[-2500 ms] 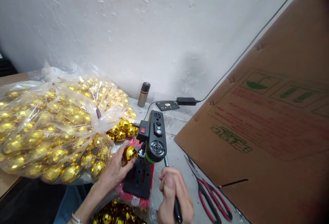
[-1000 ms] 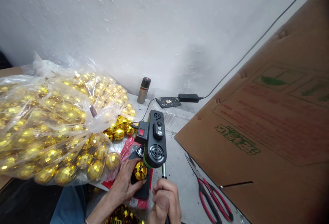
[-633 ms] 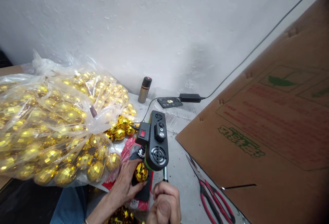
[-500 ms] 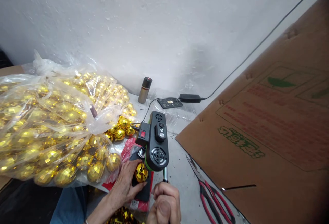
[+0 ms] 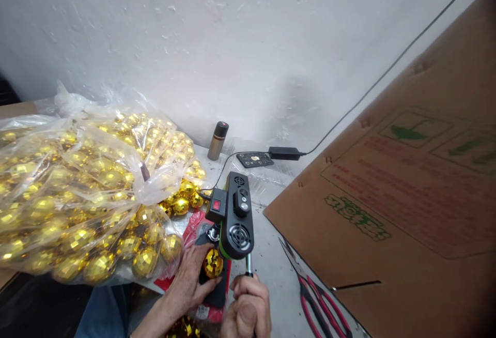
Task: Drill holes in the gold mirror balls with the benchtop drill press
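A gold mirror-faceted ball (image 5: 213,263) sits between the thumb and fingers of my left hand (image 5: 189,276), on the dark base (image 5: 218,295) of a small machine. The machine's black head (image 5: 237,219), with round vents and a red switch, stands over the base and just beside the ball. What touches the ball from above is hidden by the head. My right hand (image 5: 250,302) is closed around the grip of the machine's metal lever (image 5: 248,264), low and to the right of the head.
On the left a clear plastic bag (image 5: 155,185) bulges with gold balls; several loose ones (image 5: 181,205) lie beside it. A brown cardboard box (image 5: 387,193) fills the right, with red-handled scissors (image 5: 320,296) beside it. Near the wall are a small bottle (image 5: 217,141), a phone (image 5: 254,159) and a power adapter (image 5: 284,153).
The whole view has shifted slightly with the camera. Both hands keep the same holds on the ball and the lever, with no clear movement.
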{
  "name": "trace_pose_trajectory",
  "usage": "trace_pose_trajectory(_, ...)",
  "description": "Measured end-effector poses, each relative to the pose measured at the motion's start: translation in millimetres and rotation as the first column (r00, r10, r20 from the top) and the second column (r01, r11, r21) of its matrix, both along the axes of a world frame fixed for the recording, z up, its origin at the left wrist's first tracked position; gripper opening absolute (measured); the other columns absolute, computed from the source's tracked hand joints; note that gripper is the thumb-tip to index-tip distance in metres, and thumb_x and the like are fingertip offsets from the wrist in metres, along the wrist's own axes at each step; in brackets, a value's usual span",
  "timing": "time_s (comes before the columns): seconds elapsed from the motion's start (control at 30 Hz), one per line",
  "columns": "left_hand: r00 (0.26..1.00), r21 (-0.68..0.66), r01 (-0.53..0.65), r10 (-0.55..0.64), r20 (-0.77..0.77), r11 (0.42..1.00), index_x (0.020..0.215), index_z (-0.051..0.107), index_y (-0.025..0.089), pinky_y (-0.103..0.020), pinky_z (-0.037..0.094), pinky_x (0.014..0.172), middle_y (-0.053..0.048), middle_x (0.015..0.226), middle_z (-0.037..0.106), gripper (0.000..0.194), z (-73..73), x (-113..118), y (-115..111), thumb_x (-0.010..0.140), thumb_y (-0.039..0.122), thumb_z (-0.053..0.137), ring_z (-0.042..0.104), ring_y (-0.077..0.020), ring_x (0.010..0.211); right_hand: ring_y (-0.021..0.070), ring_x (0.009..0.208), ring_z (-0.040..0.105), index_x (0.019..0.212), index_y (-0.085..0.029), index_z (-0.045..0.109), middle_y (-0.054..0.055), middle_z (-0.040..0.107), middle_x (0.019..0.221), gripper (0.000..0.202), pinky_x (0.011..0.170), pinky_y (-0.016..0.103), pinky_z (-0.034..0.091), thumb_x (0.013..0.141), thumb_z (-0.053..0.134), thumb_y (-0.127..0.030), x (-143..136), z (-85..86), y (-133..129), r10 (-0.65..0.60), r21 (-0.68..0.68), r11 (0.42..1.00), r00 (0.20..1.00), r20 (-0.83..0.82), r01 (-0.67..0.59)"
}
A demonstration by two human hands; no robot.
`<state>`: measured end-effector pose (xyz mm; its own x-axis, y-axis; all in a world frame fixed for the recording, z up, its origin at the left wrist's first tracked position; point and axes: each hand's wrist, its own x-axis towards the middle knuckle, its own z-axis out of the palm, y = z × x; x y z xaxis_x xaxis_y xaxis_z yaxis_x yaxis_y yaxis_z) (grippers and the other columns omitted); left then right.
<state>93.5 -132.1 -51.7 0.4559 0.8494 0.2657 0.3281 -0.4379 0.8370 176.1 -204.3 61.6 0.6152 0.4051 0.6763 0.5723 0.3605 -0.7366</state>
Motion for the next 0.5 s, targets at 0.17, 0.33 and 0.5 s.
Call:
trace_pose_trajectory(0.17,1.000,0.016,-0.003,0.003,0.022,1.000,0.141,0.061,0.022,-0.058,0.055,0.102,-0.017,0.125,0.073,0.057,-3.3,1.3,0.2,0.087,0.035,0.076,0.068,-0.0385,0.116,0.0107,0.066,0.047,0.070,-0.022,0.043,-0.004,0.049,0.075,0.038,0.084,0.030,0.046,0.108,0.041,-0.019,11.6,-14.6,16.2,-0.068,0.174,0.984,0.987,0.146,0.042)
trace_pose_trajectory(0.33,0.999,0.017,-0.023,0.023,0.029,1.000,0.140,0.061,0.021,-0.060,0.056,0.101,-0.017,0.124,0.074,0.057,-6.0,3.5,0.6,0.086,0.034,0.077,0.068,-0.0392,0.115,0.0113,0.063,0.048,0.070,-0.023,0.044,-0.005,0.047,0.071,0.036,0.084,0.031,0.047,0.106,0.040,-0.018,21.8,-28.4,23.5,-0.042,0.234,0.972,0.979,0.199,-0.006)
trace_pose_trajectory(0.5,0.999,0.053,-0.020,0.018,0.036,0.998,0.141,0.060,0.021,-0.059,0.056,0.101,-0.018,0.126,0.074,0.057,-9.1,3.8,2.2,0.087,0.033,0.074,0.069,-0.0389,0.116,0.0124,0.066,0.053,0.075,-0.022,0.051,-0.004,0.054,0.074,0.033,0.086,0.033,0.047,0.106,0.040,-0.015,22.2,-37.1,16.7,-0.003,0.176,0.984,0.976,0.216,-0.035)
